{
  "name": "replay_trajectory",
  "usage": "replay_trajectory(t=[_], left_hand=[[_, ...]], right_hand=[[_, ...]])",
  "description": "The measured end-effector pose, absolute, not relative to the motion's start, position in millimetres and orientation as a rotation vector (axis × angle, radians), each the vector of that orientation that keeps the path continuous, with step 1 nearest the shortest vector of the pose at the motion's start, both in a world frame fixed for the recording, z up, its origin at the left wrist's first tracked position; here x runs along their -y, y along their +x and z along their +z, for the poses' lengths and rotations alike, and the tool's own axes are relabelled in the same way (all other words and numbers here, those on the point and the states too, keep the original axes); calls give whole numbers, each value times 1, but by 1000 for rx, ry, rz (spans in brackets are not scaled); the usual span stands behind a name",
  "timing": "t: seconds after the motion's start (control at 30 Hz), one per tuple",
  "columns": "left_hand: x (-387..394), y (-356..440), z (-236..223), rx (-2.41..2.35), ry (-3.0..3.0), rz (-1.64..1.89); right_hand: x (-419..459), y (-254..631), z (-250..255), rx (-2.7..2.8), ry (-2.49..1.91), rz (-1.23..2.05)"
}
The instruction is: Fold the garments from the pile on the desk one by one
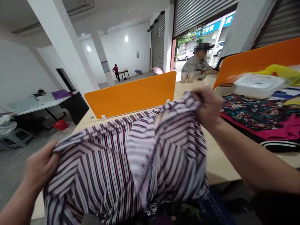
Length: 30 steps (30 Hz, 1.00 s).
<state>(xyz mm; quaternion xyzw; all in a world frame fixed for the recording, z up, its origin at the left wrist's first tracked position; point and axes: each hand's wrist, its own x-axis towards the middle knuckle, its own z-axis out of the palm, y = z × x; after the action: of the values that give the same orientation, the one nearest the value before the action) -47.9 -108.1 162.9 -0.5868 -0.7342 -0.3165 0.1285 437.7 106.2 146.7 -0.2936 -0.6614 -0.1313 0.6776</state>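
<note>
Hands (42, 165) (209, 104) gripping striped garment (103, 175), spread wide

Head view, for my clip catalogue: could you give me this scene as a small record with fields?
Left hand: left hand grips one end of the gathered edge
Right hand: right hand grips the other end, raised higher
Held: striped cloth, spread between both hands
Surface: pale table
Beyond cloth: orange divider
Right side: floral cloth, clear plastic box
Background: person in grey, partly raised shutter, red bucket
</note>
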Motion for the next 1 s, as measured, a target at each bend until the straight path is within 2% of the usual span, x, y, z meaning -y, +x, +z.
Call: replay_trajectory(t=[0.07,0.2,0.3,0.5,0.63,0.8,1.0], left_hand=[[52,-50,179,2137,-1575,-600],[-44,-48,202,2204,-1375,-561],[-71,-42,181,2272,-1416,-528],[-10,-47,42,2055,-1944,-487],[41,-34,-28,2100,-2146,-399],[51,-1,-43,2260,-2108,66],[48,11,-38,2270,-2020,122]], right_hand=[[-164,406,157,1541,-703,-179],[-260,337,165,1590,-976,-34],[-274,304,134,1740,-1164,68],[-186,335,8,2308,-1314,420],[-123,362,-38,2428,-1151,575],[-111,367,-39,2444,-1195,455],[-160,423,-17,1965,-1327,283]])
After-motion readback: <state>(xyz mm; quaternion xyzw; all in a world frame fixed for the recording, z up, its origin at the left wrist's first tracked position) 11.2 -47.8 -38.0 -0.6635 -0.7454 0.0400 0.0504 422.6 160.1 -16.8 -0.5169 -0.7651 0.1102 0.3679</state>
